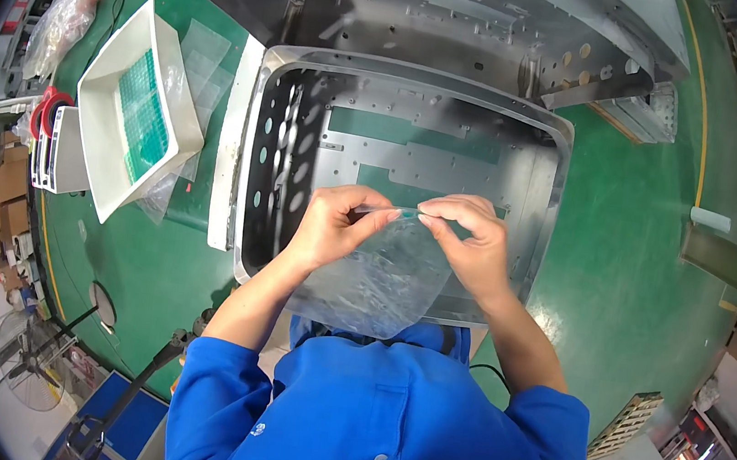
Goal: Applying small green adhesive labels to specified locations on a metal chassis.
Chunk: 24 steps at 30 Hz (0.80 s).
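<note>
Clear plastic bag held up above the near side of an open metal case. Top edge is pinched between thumb and fingers of left hand and right hand. Edge gripped; mouth seemingly not yet spread. No contents seen in bag, though glare hampers judgement. Green gridded sheet is held in white bin.
</note>
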### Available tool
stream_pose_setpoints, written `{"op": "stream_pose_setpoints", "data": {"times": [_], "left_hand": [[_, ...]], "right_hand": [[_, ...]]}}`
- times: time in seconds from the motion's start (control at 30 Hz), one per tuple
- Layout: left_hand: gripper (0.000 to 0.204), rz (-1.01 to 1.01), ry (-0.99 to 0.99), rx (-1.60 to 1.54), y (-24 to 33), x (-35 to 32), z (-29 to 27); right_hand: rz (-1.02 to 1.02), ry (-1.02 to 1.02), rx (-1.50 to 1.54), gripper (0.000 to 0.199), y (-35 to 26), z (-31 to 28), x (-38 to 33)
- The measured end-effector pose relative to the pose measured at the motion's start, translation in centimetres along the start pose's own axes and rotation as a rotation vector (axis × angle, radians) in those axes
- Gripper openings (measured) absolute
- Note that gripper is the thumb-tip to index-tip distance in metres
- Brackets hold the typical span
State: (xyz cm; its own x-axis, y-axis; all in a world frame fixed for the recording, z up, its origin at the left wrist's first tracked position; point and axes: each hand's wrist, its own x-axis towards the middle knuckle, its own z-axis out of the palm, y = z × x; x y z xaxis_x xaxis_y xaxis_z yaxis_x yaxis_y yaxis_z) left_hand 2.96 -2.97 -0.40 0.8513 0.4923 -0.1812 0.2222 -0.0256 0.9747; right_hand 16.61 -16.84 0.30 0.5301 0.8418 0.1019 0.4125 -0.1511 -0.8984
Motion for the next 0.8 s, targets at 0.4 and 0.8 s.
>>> {"op": "stream_pose_setpoints", "data": {"times": [0.4, 0.8], "left_hand": [[0.015, -0.283, 0.124, 0.100, -3.3, 0.4, 0.8], [0.017, -0.456, 0.346, 0.054, -6.7, -1.7, -2.6]], "right_hand": [[0.184, -0.040, 0.157, 0.007, 4.5, 1.6, 1.7], [0.373, -0.198, -0.263, 0.009, 19.9, -1.0, 9.9]]}}
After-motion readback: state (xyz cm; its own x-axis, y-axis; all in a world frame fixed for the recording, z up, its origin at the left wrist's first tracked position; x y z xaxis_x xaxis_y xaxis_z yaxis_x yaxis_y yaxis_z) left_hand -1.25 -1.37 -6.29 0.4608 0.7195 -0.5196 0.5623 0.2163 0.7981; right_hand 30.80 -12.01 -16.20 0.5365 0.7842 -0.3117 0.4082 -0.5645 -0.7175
